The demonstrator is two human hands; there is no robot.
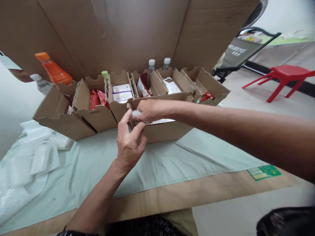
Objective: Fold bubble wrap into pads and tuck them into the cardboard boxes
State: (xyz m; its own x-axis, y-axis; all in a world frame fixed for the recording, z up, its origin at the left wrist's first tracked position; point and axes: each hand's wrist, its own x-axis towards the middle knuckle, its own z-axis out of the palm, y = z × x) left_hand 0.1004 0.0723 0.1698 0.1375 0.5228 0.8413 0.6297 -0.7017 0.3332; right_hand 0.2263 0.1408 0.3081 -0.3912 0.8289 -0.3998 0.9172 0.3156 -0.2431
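Note:
A long open cardboard box (167,131) stands crosswise at the front of the table, with something white inside. My right hand (150,110) reaches over its rim from the right, fingers curled down on a piece of bubble wrap (136,114) at the box's left end. Its fingertips are partly hidden. My left hand (130,141) is at the same end, with bent fingers closed at the box's left corner and near rim, close to the bubble wrap. Whether those fingers also touch the wrap, I cannot tell.
Behind stands a row of cardboard bins (95,116) holding red packets (98,100), white boxes (122,93) and other packs. Bottles, one an orange bottle (57,72), stand against a tall cardboard panel (110,32). Bubble wrap pouches (40,157) lie left; a red stool (290,73) stands right.

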